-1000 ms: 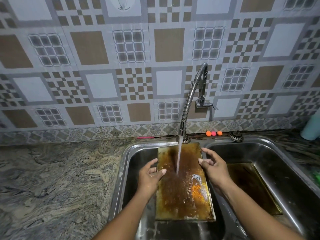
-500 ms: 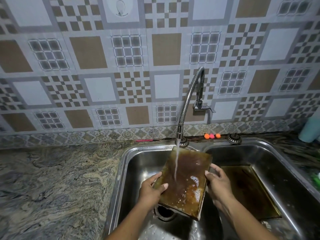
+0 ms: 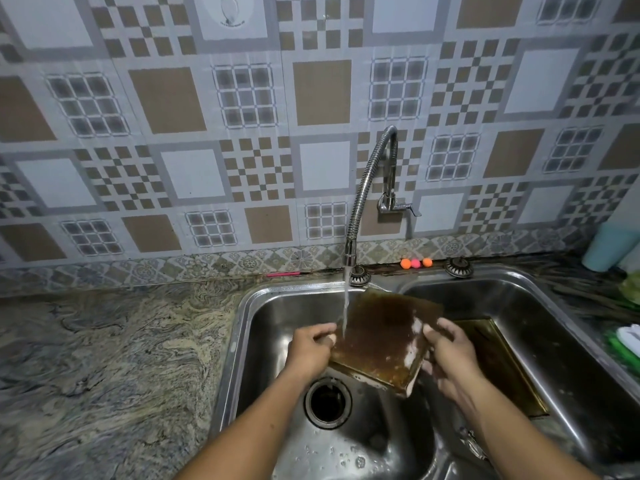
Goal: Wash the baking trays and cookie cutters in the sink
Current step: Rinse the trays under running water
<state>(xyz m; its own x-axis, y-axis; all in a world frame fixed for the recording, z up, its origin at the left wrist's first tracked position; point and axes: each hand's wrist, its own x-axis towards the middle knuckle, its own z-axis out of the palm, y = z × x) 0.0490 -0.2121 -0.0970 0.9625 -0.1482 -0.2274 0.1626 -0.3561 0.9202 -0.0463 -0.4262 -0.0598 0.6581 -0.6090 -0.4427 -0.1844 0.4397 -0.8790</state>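
A brown, stained baking tray [image 3: 382, 336] is held tilted above the left basin of the steel sink [image 3: 263, 327], with traces of foam on its right side. My left hand [image 3: 310, 348] grips its left edge and my right hand [image 3: 446, 355] grips its right edge. Water runs from the flexible tap [image 3: 367, 188] onto the tray's left part. A second dark tray [image 3: 498, 362] lies flat in the right basin. No cookie cutters are visible.
The open drain [image 3: 327, 400] sits below the held tray. A marbled stone counter [image 3: 104, 358] stretches to the left. Small orange and pink balls [image 3: 415, 262] lie behind the sink. A pale teal container [image 3: 606, 247] and green-white items [image 3: 627, 341] stand at the right.
The tray was lifted off the sink divider, tilted and swung to the right, uncovering the drain. Both hands went from resting at its sides to gripping its edges.
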